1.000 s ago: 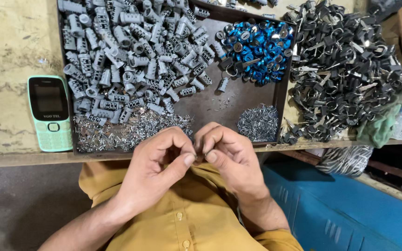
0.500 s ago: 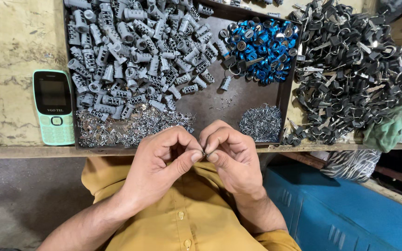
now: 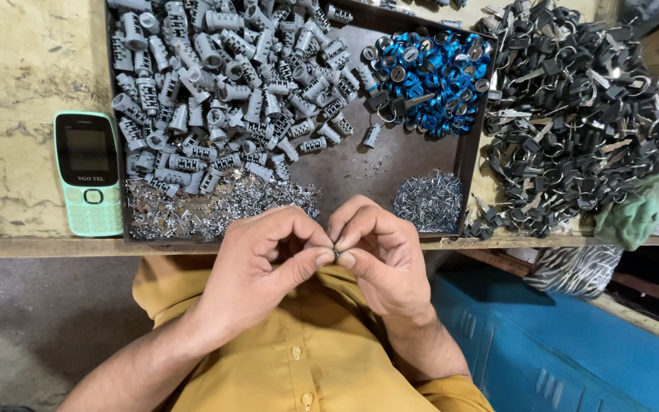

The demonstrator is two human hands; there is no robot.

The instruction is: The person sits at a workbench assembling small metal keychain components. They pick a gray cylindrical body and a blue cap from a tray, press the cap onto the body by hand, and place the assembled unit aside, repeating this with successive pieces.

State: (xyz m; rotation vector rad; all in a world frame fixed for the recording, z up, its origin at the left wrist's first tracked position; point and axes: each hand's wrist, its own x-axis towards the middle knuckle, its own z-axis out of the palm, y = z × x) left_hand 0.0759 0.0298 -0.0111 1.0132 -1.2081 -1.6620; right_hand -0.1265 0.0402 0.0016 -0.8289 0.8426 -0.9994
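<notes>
Hands pinched together near the tray edge: left hand (image 3: 268, 263) and right hand (image 3: 379, 255) both gripping one tiny metal part (image 3: 335, 253) between fingertips. Far side heaped with grey cylinders (image 3: 207, 84), blue rings (image 3: 429, 72), small pins (image 3: 429, 200). Plenty left unassembled, by the look.

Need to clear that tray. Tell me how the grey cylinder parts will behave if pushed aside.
The grey cylinder parts look like rigid metal, so probably heavy for their size. Being round, loose ones may roll. Heaped in the tray, they would likely slide and tumble together.
</notes>
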